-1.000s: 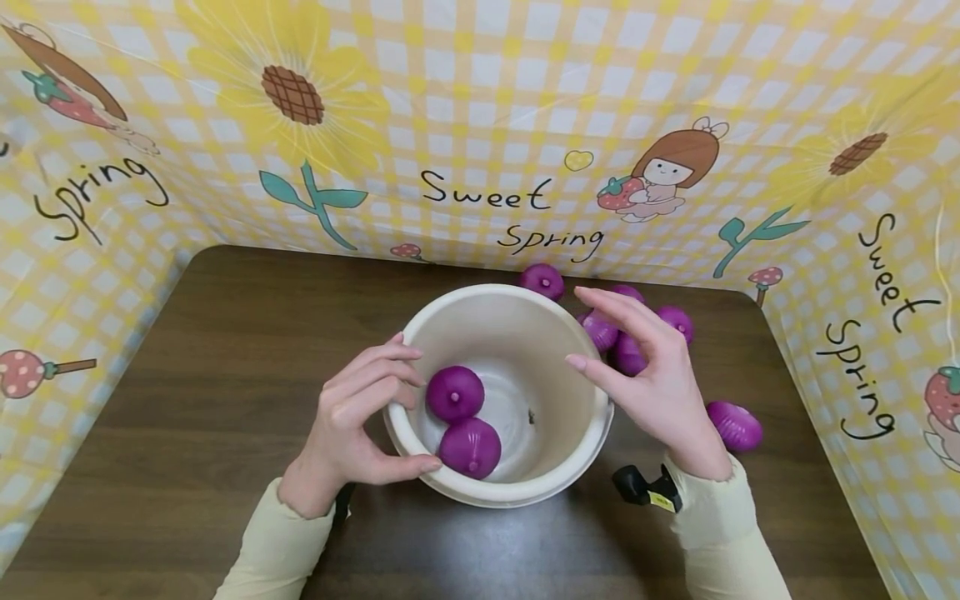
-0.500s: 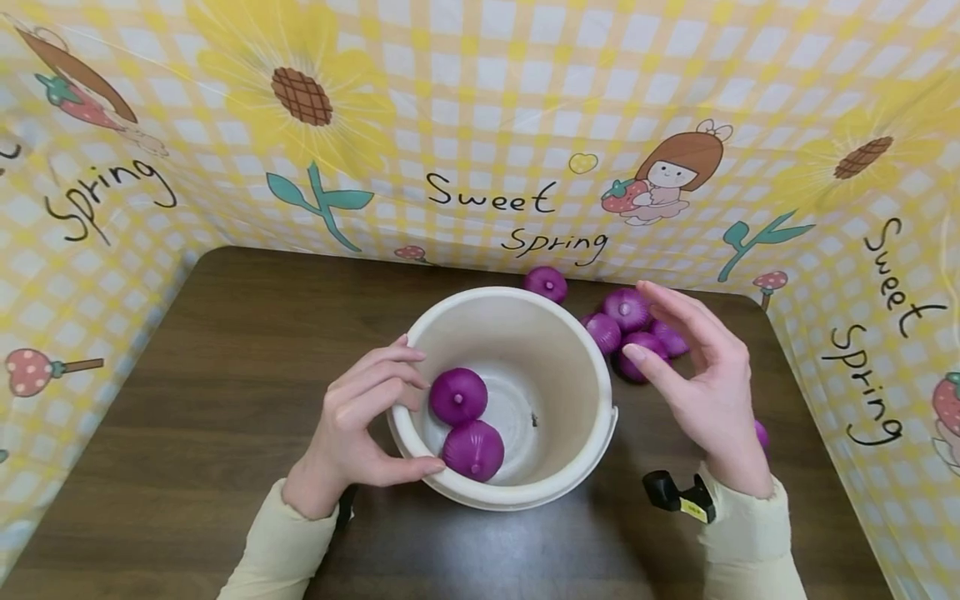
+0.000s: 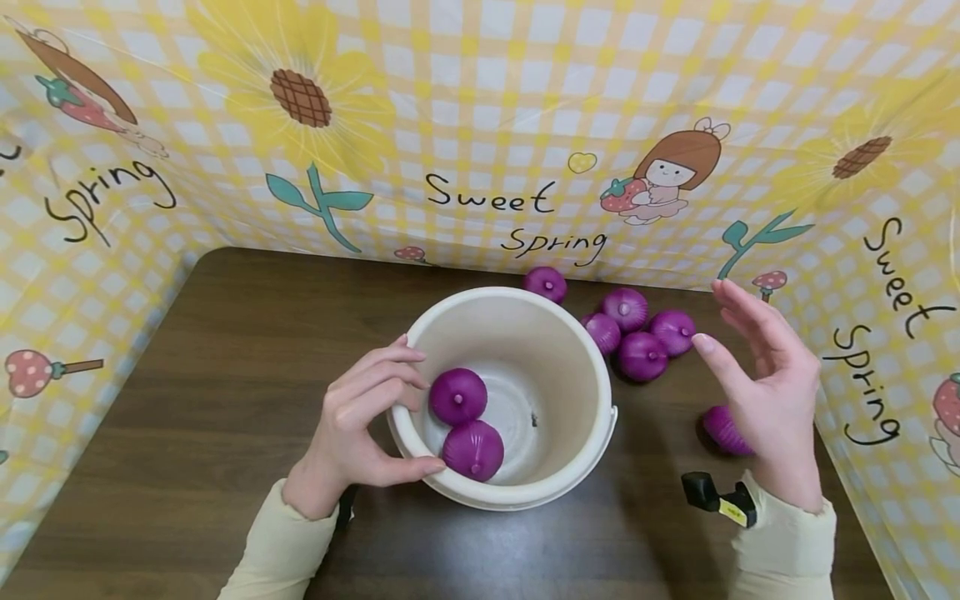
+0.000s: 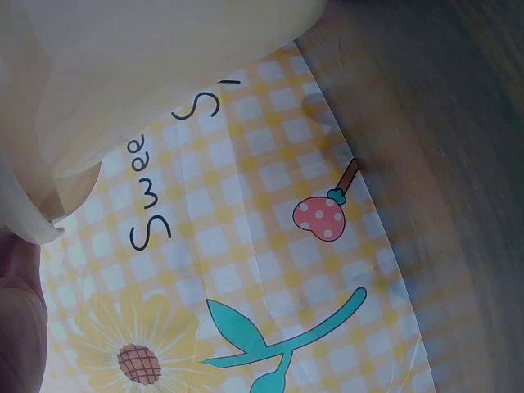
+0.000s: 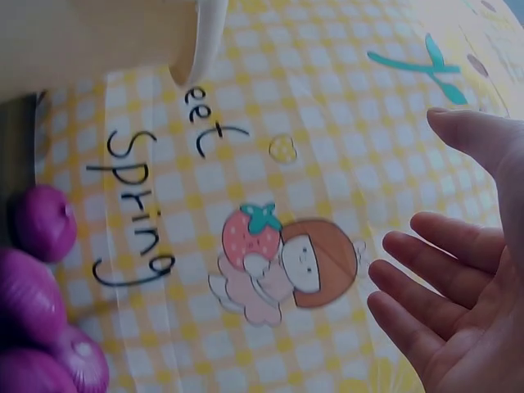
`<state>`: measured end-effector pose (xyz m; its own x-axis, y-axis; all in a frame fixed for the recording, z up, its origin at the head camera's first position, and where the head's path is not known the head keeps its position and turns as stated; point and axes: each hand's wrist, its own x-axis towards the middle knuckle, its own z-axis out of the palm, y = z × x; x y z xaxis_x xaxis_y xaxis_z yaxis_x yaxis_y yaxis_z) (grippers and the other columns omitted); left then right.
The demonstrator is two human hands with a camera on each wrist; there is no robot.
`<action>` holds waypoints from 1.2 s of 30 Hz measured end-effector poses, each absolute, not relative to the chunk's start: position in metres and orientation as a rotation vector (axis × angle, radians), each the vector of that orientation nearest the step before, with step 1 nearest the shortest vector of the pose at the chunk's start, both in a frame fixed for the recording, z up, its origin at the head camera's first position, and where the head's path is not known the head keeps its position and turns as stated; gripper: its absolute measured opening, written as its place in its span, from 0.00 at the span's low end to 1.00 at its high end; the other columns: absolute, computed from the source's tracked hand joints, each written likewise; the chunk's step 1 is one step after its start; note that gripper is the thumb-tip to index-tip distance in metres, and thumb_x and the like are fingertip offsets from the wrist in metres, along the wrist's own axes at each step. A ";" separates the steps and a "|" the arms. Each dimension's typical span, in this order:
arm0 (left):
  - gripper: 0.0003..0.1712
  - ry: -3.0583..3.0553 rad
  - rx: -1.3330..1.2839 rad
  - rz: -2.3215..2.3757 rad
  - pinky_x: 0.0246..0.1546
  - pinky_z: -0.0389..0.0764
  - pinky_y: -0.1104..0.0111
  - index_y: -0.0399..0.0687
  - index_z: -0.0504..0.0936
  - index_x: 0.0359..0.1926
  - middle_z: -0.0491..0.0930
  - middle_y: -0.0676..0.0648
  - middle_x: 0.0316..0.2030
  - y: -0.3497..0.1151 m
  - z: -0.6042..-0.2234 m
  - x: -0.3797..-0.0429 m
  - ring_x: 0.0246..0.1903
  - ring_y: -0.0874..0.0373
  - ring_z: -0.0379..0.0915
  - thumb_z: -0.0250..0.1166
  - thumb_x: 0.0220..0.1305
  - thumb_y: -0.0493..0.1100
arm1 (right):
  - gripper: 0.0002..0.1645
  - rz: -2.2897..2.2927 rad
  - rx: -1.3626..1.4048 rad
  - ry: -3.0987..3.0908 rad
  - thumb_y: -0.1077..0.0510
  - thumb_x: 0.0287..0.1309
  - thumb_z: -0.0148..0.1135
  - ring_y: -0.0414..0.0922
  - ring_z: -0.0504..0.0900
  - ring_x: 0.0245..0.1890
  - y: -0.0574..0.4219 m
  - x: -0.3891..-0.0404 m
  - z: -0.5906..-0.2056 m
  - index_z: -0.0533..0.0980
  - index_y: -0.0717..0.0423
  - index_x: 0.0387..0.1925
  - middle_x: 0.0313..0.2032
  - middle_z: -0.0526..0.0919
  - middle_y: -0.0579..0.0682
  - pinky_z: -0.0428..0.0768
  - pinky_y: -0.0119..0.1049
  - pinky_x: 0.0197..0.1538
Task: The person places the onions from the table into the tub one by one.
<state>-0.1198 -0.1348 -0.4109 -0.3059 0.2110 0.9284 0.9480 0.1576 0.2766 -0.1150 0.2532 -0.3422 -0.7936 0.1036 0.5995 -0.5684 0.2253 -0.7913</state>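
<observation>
Bucket (image 3: 525,346) holds two onions (image 3: 458,397); left hand (image 3: 367,421) pinches rim (image 3: 506,493); right hand (image 3: 776,387) spread.

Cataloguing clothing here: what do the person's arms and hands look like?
The left hand and right hand are ungloved. The left sleeve and right sleeve are pale cream. By the right one sits a black device with a yellow label, its print too small to read; by the left, a dark piece, mostly hidden.
</observation>
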 end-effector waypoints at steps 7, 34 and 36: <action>0.30 -1.672 -1.121 -1.205 0.59 0.77 0.45 0.40 0.76 0.23 0.81 0.40 0.29 -0.135 -0.411 -0.120 0.39 0.37 0.79 0.76 0.53 0.62 | 0.28 1.564 0.301 -1.970 0.78 0.56 0.66 0.50 0.78 0.59 0.271 -0.117 -0.346 0.76 0.73 0.60 0.58 0.80 0.64 0.73 0.35 0.66; 0.30 -1.671 -1.119 -1.206 0.59 0.77 0.45 0.40 0.76 0.23 0.80 0.40 0.29 -0.135 -0.408 -0.120 0.38 0.37 0.79 0.76 0.53 0.61 | 0.35 1.227 -0.373 -2.414 0.56 0.61 0.73 0.38 0.76 0.63 0.322 -0.102 -0.371 0.74 0.46 0.69 0.65 0.78 0.47 0.70 0.22 0.64; 0.30 -1.669 -1.118 -1.206 0.59 0.78 0.46 0.40 0.76 0.23 0.80 0.40 0.29 -0.135 -0.408 -0.121 0.38 0.37 0.79 0.76 0.53 0.61 | 0.36 1.215 -0.409 -2.449 0.54 0.61 0.73 0.38 0.75 0.64 0.325 -0.101 -0.375 0.72 0.46 0.70 0.66 0.76 0.47 0.69 0.21 0.64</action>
<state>-0.1206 -0.1349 -0.4080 -0.3112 0.2086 0.9272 0.9458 0.1637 0.2806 -0.1009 0.3253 -0.3749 -0.8873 0.4150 0.2012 0.0907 0.5848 -0.8061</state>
